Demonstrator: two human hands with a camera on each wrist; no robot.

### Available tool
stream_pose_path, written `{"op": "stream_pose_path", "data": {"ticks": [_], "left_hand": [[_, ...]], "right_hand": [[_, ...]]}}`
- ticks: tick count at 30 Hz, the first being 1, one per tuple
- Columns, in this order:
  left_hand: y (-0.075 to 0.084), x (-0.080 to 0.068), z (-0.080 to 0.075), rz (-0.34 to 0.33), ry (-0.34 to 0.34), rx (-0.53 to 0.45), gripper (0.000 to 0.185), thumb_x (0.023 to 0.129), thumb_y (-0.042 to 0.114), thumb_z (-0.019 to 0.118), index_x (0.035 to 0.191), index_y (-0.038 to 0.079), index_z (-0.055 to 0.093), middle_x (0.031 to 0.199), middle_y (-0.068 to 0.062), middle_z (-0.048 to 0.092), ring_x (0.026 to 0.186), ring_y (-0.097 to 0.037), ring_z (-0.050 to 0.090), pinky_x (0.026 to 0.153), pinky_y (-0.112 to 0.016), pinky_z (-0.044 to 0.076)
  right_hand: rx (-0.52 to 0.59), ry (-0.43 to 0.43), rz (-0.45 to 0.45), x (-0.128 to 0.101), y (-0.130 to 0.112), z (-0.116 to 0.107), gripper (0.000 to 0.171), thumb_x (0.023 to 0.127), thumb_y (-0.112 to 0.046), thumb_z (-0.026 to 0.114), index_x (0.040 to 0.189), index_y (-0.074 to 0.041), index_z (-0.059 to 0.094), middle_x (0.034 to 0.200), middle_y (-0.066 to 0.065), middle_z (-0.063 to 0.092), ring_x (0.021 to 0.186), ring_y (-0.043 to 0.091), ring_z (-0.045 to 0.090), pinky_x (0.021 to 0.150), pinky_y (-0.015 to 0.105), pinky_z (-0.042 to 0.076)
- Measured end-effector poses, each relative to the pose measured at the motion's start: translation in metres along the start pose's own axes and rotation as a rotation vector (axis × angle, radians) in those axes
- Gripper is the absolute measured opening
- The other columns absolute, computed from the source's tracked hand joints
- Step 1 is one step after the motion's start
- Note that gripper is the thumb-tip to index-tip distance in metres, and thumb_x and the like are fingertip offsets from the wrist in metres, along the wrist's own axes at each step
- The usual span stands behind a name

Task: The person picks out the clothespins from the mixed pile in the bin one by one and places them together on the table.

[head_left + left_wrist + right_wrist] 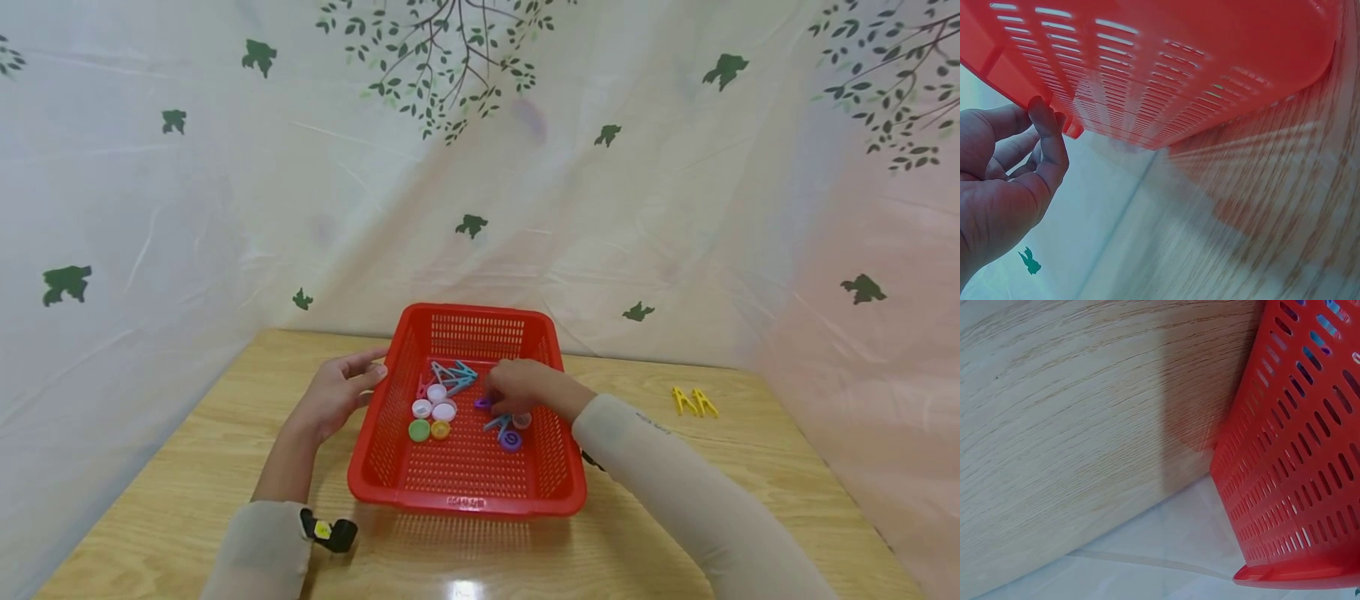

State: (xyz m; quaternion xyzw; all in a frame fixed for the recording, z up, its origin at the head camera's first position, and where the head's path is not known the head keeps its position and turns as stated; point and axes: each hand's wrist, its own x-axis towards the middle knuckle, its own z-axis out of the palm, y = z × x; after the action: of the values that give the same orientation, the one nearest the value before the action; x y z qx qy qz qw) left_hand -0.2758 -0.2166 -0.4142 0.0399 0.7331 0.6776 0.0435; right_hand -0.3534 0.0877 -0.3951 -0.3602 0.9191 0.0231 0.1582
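Left hand [333, 398] rests relaxed on basket [375, 454] rim at 9 o'clock, fingertips touching, nothing grasped. Right hand [525, 387] sits inside basket, curled over purple cap [482, 403]; cannot tell if pinched. Judgement: steady the rim, lift one piece cleanly. Count in basket: about six caps, a few pegs [452, 377]. Two yellow pegs [694, 402] at 3 o'clock on table [187, 467]

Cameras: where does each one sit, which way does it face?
Head: above, facing forward-down at red basket on wooden table; left hand, right hand, sleeves show.
Left wrist: low beside the basket's outer wall; curled fingers touch its rim.
Right wrist: low outside the other wall; no body shows.
Shared: all see basket and table.
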Motion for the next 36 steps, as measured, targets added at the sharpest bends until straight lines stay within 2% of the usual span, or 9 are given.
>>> {"op": "stream_pose_path", "data": {"ticks": [7, 14, 22, 36], "left_hand": [[-0.002, 0.001, 0.0, -0.001, -0.002, -0.006, 0.053, 0.101, 0.025, 0.067, 0.15, 0.012, 0.053, 0.132, -0.019, 0.06, 0.112, -0.031, 0.066, 0.094, -0.041, 0.058], [-0.002, 0.001, 0.0, 0.006, 0.0, -0.015, 0.053, 0.1, 0.026, 0.068, 0.149, 0.012, 0.053, 0.133, -0.019, 0.061, 0.113, -0.032, 0.066, 0.093, -0.039, 0.058], [-0.001, -0.002, 0.001, 0.006, -0.001, -0.015, 0.053, 0.1, 0.025, 0.068, 0.15, 0.012, 0.053, 0.133, -0.019, 0.061, 0.112, -0.031, 0.067, 0.093, -0.039, 0.058], [0.001, -0.001, 0.001, -0.006, 0.003, -0.025, 0.051, 0.101, 0.022, 0.067, 0.149, 0.012, 0.054, 0.132, -0.019, 0.061, 0.112, -0.031, 0.066, 0.092, -0.039, 0.059]], "right_hand": [[0.035, 0.033, -0.002, 0.0, 0.0, 0.001, 0.03, 0.09, -0.034, 0.078, 0.118, -0.025, 0.072, 0.098, -0.012, 0.068, 0.081, 0.008, 0.065, 0.086, 0.031, 0.059], [0.05, 0.09, -0.015, -0.003, 0.0, -0.002, 0.032, 0.09, -0.038, 0.074, 0.119, -0.026, 0.065, 0.11, -0.01, 0.063, 0.093, 0.009, 0.06, 0.091, 0.03, 0.056], [0.083, 0.157, -0.067, -0.008, -0.002, -0.005, 0.024, 0.09, -0.036, 0.073, 0.11, -0.027, 0.064, 0.108, -0.01, 0.06, 0.094, 0.009, 0.058, 0.091, 0.029, 0.055], [0.071, 0.285, -0.156, -0.011, 0.0, -0.01, 0.025, 0.092, -0.029, 0.07, 0.115, -0.017, 0.069, 0.109, -0.006, 0.063, 0.095, 0.01, 0.057, 0.092, 0.03, 0.053]]}}
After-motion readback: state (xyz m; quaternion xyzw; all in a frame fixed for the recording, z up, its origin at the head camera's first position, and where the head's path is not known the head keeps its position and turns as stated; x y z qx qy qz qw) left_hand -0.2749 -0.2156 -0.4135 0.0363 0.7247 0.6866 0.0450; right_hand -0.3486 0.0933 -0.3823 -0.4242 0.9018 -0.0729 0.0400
